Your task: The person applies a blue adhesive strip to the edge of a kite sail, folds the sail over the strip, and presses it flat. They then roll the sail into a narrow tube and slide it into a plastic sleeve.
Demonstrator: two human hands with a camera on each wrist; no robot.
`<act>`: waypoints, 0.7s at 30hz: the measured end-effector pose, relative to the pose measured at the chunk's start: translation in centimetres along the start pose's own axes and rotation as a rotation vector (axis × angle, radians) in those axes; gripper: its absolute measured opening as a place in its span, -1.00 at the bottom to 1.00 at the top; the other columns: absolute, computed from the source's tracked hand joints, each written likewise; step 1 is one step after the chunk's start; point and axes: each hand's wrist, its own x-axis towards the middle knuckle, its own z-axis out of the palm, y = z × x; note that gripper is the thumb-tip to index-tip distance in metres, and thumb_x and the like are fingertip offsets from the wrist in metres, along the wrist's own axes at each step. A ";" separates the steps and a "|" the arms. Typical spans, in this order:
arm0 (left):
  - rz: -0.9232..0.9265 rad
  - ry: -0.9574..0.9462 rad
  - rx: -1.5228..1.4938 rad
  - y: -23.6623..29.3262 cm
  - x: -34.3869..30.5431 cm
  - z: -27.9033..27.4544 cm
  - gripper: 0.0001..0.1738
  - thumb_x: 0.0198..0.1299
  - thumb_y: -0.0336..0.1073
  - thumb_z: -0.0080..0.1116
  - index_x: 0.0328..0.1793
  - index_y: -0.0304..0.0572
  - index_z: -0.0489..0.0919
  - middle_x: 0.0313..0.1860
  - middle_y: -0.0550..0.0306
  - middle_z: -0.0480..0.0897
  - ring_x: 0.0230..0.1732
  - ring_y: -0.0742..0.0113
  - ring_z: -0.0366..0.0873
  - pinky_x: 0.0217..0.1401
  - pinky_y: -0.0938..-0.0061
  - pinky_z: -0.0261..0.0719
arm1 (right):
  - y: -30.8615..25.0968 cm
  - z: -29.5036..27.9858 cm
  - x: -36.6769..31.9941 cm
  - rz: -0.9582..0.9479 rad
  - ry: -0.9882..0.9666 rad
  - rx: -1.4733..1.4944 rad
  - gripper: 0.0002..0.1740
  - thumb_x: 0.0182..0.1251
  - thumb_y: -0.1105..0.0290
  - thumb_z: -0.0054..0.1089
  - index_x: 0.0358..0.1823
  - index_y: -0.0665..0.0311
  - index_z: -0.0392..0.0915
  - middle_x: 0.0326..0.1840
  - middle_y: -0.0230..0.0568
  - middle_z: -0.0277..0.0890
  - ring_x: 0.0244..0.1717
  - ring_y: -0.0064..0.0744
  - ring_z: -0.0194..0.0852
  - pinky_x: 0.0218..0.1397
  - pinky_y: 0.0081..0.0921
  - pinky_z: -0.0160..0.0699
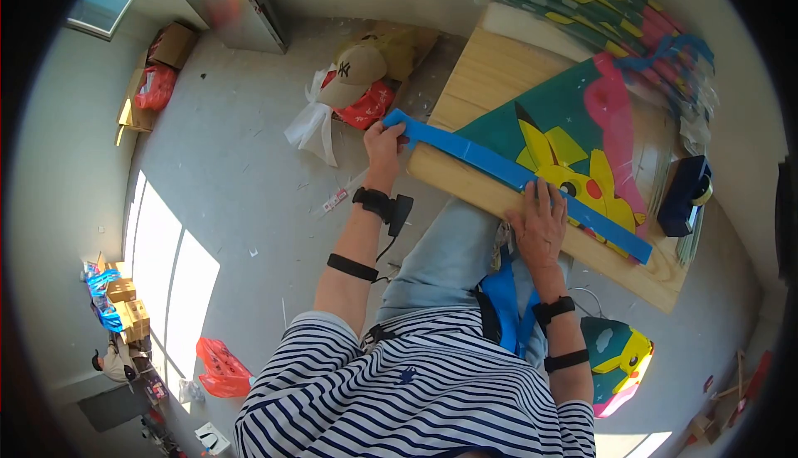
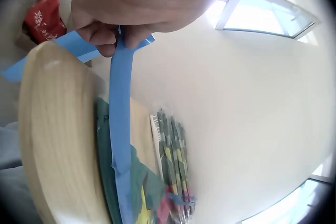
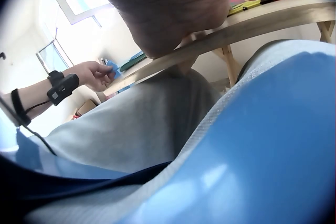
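Note:
A triangular printed sheet (image 1: 540, 113), green and pink with a yellow cartoon figure, lies on the wooden table (image 1: 470, 67). Along its near edge runs a long blue strip (image 1: 478, 157). My left hand (image 1: 384, 150) pinches the strip's left end past the table corner. In the left wrist view the strip (image 2: 122, 87) hangs taut from thumb and fingers, with a loose tail on the other side. My right hand (image 1: 540, 221) rests on the strip's middle, fingers extended over it. In the right wrist view, its fingertips are hidden.
A stack of folded printed sheets (image 1: 573, 9) in clear wrap sits at the table's far end. A navy tape dispenser (image 1: 683, 200) stands at the right edge. On the floor are a cap (image 1: 357, 71) over red bags and another printed sheet (image 1: 617, 362).

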 end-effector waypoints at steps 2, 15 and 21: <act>-0.075 -0.039 0.005 -0.1 0.2 -0.4 -0.80 0.35 -0.21 0.37 -0.05 -0.12 0.65 -0.25 0.23 0.74 -0.24 0.35 0.69 -0.17 0.40 0.53 | 0.0 0.0 -0.1 0.001 -0.001 -0.002 -0.22 0.38 -0.04 0.33 0.50 0.29 0.47 0.61 -0.08 0.30 0.59 0.11 0.19 0.66 0.19 0.10; 0.401 0.062 0.574 0.2 -6.6 -0.9 -0.66 0.22 -0.13 0.46 -0.05 -0.23 0.73 -0.01 0.10 0.73 0.08 0.17 0.65 0.04 0.28 0.60 | 0.1 0.2 -0.1 -0.009 0.001 -0.031 -0.22 0.41 -0.07 0.29 0.52 0.26 0.45 0.61 -0.10 0.30 0.59 0.10 0.19 0.66 0.18 0.09; 1.166 -0.347 0.841 0.6 -14.0 6.3 -0.77 0.23 -0.46 0.28 0.00 -0.32 0.70 0.02 -0.01 0.70 0.11 -0.07 0.63 0.22 0.14 0.59 | 0.0 0.2 0.0 -0.001 0.010 -0.015 -0.22 0.37 -0.05 0.33 0.48 0.27 0.48 0.59 -0.11 0.32 0.58 0.08 0.21 0.65 0.18 0.10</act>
